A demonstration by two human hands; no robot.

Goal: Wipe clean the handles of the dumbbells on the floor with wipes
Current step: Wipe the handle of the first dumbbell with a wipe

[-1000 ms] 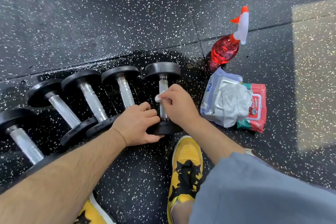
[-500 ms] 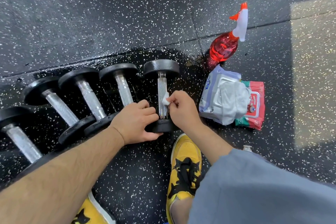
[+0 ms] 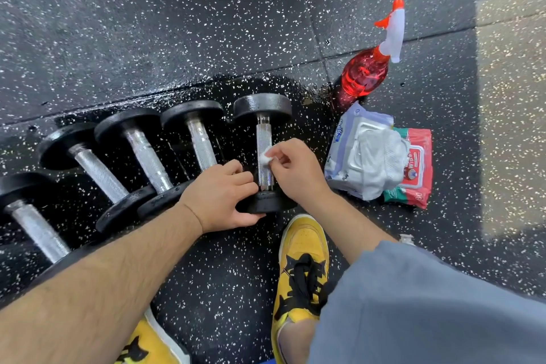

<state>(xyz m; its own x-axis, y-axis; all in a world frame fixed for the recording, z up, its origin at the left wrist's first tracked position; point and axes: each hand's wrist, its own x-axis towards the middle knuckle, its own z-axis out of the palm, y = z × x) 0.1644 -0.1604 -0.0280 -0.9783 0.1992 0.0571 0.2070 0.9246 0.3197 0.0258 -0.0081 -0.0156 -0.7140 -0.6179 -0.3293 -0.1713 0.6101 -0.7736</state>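
Centre of frame: your right hand (image 3: 298, 171) pinches a wadded wipe (image 3: 265, 156) against the knurled handle (image 3: 263, 136) of the rightmost dumbbell (image 3: 262, 106). Your left hand (image 3: 218, 196) curls round its near head (image 3: 267, 205). Judgement: heavy iron, prone to rolling; the soft wipe may snag on the knurling. Brace the head, not the handle.

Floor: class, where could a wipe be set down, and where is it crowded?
Bare floor beyond the dumbbell row; also between the yellow shoe and left forearm. Crowded: around wipe packs and spray bottle.

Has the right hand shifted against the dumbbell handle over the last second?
Yes. The right hand drew back rightward off the handle, only its wipe touching now.
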